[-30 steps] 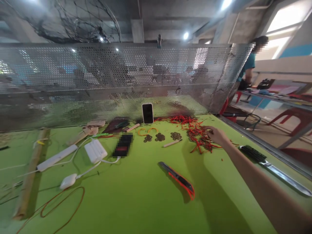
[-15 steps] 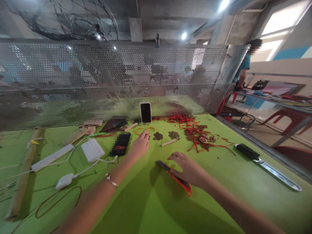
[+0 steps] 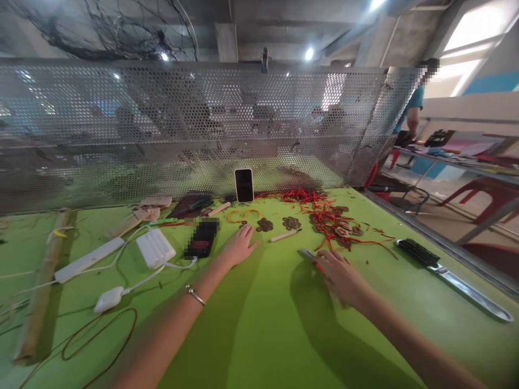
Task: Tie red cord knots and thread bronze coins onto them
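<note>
My left hand (image 3: 238,246) lies on the green table with its fingers stretched forward and the thumb apart. Its fingertips are close to a yellow cord ring (image 3: 254,214) and a small flower-shaped cluster of old-looking coins (image 3: 265,225). A second coin cluster (image 3: 291,222) is farther right, with a pale pencil-like stick (image 3: 284,235) just in front. In my right hand (image 3: 339,275) are scissors (image 3: 307,253) with a grey tip pointing left; their orange-trimmed handles are mostly hidden by the fingers. Beyond that hand, red cords (image 3: 324,219) lie tangled with more coins (image 3: 344,229).
A white-edged phone (image 3: 244,185) stands against the perforated metal screen (image 3: 182,135). At left lie a dark phone (image 3: 203,239), white charger (image 3: 155,247), power strip (image 3: 89,260) and bamboo pole (image 3: 44,292). A black-handled metal blade (image 3: 470,289) lies right. A person (image 3: 413,108) stands beyond.
My right hand has closed round the scissors, which lay under it, and carried them right and forward. My left hand has shifted slightly right.
</note>
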`<move>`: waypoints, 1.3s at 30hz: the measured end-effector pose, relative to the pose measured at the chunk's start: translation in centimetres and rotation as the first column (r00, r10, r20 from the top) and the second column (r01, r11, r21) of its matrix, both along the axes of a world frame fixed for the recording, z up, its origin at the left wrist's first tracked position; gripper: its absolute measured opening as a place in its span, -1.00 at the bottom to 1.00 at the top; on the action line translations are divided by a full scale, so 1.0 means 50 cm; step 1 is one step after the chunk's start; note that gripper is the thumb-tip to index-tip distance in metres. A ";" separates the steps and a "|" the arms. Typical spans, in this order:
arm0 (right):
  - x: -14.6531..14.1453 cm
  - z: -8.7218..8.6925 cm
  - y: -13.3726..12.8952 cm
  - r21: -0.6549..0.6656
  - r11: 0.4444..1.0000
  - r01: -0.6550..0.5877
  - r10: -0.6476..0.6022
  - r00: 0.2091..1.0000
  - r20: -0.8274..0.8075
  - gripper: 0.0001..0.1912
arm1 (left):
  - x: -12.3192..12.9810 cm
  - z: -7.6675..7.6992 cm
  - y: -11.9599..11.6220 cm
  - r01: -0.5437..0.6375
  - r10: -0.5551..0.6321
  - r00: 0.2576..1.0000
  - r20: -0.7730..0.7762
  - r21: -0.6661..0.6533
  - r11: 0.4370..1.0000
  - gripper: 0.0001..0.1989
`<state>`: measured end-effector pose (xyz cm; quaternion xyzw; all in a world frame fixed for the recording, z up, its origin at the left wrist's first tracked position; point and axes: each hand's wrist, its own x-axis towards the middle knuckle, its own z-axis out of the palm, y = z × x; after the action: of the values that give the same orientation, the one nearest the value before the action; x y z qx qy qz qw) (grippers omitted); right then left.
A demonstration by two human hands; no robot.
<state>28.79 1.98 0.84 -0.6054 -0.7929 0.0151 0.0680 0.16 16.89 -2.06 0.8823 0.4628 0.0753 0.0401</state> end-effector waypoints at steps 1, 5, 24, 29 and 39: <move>0.000 0.004 0.015 0.026 1.000 0.017 -0.018 1.000 0.015 -0.53 | 0.001 0.000 0.007 -0.017 0.017 1.000 0.005 0.006 1.000 -0.29; -0.050 0.011 0.087 0.086 0.996 -0.035 0.037 0.999 -0.032 -0.39 | 0.010 -0.008 0.042 -0.061 0.060 0.998 -0.009 -0.025 0.998 -0.23; -0.052 -0.034 0.087 0.176 0.983 -0.060 0.072 0.995 -0.064 -0.57 | 0.113 0.008 0.041 0.023 -0.023 1.000 0.013 -0.003 1.000 -0.24; -0.094 -0.029 0.100 0.143 0.982 -0.121 0.130 0.990 -0.058 -0.61 | 0.141 -0.002 0.054 0.124 -0.125 0.991 -0.035 -0.049 0.991 -0.18; -0.028 -0.024 0.208 0.132 0.966 0.222 -0.208 0.972 -0.108 -0.64 | 0.077 0.016 -0.113 0.304 -0.309 0.949 -0.064 -0.083 0.949 -0.14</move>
<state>27.40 12.40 -0.36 -0.6799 -0.7175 -0.0210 0.1495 4.00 11.26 -1.28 0.9438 0.3237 0.0177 0.0652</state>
